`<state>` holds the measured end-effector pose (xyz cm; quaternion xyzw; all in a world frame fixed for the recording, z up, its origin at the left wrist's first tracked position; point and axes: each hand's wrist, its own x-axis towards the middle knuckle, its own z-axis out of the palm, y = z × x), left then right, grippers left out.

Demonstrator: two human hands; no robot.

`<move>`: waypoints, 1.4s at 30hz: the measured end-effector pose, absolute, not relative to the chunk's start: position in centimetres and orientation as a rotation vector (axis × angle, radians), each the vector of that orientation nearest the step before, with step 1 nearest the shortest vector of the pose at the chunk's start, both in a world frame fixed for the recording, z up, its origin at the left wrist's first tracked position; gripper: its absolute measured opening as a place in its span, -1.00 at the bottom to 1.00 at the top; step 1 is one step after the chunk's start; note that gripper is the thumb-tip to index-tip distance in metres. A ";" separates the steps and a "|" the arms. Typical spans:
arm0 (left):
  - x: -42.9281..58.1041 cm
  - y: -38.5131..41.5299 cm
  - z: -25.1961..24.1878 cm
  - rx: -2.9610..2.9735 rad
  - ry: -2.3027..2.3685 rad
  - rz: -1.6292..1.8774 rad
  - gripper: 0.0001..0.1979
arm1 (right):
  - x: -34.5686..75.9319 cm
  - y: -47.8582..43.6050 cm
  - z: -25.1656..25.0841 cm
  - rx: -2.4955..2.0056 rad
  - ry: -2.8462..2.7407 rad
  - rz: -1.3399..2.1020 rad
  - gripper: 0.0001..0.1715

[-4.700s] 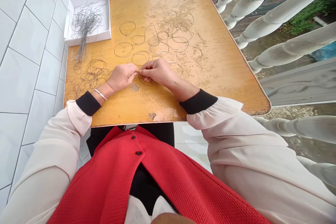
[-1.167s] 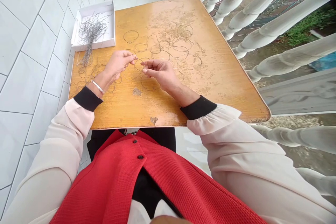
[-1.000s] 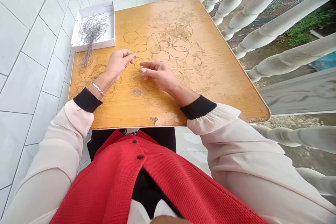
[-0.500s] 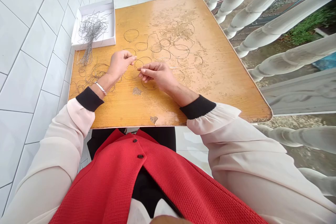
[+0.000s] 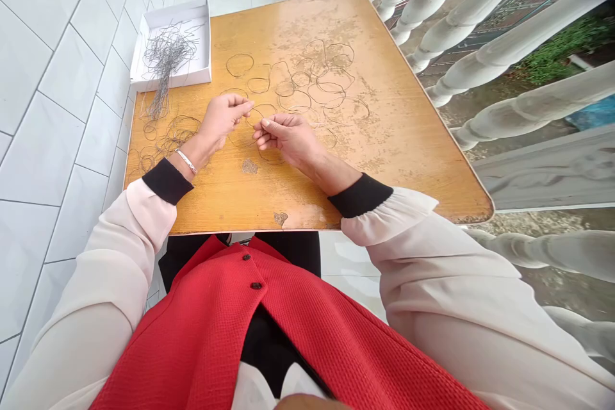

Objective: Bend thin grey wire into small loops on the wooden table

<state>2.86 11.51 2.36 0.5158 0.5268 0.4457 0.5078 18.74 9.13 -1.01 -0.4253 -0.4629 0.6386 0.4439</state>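
My left hand (image 5: 223,118) is closed in a pinch, thumb against forefinger, above the middle of the table. Close by on the right, my right hand (image 5: 292,139) also pinches, its other fingers curled. A thin dark wire bent into a curve (image 5: 250,120) runs between the two fingertips; its ends are too fine to make out. Beyond the hands, several wire loops (image 5: 294,113) lie overlapping on the wood, and one separate ring (image 5: 240,54) sits at the back. Left of my left wrist is a tangle of wire rings (image 5: 180,130).
A white open box (image 5: 204,70) stands at the table's back left corner. Its bundle of loose wires (image 5: 166,64) hangs over the near rim. The wooden table (image 5: 413,166) is worn in patches. A tiled wall (image 5: 62,128) borders the left, a white balustrade (image 5: 480,51) the right.
My left hand has shifted slightly right. The right hand's fingers have rolled a little, with the thumb tip now higher. The loops on the table have not moved.
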 end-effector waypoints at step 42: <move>2.6 11.5 2.5 1.090 1.352 1.021 -0.72 | 18.5 9.7 -2.0 -1.212 -1.244 1.477 -0.83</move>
